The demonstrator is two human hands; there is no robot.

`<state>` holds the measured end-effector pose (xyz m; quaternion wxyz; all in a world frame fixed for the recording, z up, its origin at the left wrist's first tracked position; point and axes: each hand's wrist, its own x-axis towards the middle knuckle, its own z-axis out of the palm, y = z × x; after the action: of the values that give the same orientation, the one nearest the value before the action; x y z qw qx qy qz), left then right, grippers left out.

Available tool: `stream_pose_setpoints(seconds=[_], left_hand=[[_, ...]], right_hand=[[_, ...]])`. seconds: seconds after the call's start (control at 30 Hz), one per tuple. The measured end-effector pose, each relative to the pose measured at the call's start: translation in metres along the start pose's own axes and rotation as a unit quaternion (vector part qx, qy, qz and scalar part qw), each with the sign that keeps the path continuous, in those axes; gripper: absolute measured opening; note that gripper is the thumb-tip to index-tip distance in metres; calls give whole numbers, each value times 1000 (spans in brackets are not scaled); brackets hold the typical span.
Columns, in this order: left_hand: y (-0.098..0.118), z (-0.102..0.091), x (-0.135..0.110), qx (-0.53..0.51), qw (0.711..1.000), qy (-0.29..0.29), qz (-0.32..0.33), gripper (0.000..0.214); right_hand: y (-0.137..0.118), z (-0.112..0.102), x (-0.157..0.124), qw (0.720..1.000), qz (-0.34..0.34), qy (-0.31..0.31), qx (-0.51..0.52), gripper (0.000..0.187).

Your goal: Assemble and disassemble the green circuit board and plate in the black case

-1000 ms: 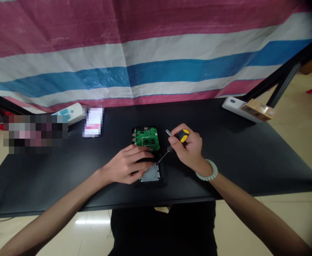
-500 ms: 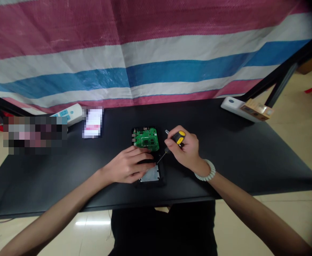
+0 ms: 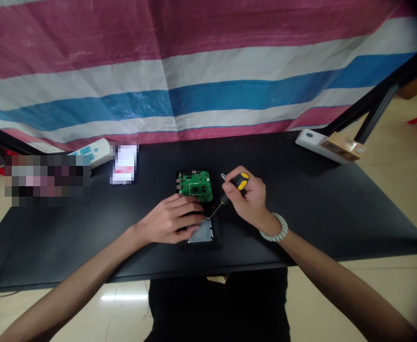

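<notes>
A yellow-and-black screwdriver is held in my right hand, its thin shaft slanting down to the left. Its tip meets the upper right corner of a silvery metal plate, which is set in a black casing. My left hand lies over the left part of that casing, fingers stretched out and slightly apart, hiding part of the plate. Just beyond the fingers is a green circuit board in a black housing. A small shiny item shows beside my right fingers; its kind is unclear.
On the black table, a lit phone and a white power strip stand at the back left, beside a pixelated patch. Another white strip and a small box are at the back right. Striped sheeting hangs behind.
The screwdriver's handle has shifted slightly in my right hand, and its shaft is a little steeper. My left fingertips have drawn back slightly to the left, showing more of the plate's corner.
</notes>
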<state>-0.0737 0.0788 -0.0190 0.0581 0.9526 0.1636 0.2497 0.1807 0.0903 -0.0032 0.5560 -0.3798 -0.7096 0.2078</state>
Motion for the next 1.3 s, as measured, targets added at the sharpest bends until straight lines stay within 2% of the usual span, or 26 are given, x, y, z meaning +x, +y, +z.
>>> stream_pose_setpoints(seconds=[0.23, 0.87, 0.97, 1.1, 1.3], left_hand=[[0, -1, 1, 3, 1000, -5, -1, 23], [0, 0, 0, -6, 1000, 0, 3, 25], [0, 1, -1, -19, 1000, -2, -13, 28], [2, 3, 0, -46, 997, 16, -67, 31], [3, 2, 3, -93, 989, 24, -113, 22]], right_hand=[[0, 1, -1, 1000, -5, -13, -3, 22], [1, -1, 0, 1000, 5, -2, -6, 28], [1, -1, -1, 1000, 16, 12, 11, 27], [1, 1, -5, 996, 62, 41, 45, 27], [2, 3, -7, 992, 82, 55, 83, 27]])
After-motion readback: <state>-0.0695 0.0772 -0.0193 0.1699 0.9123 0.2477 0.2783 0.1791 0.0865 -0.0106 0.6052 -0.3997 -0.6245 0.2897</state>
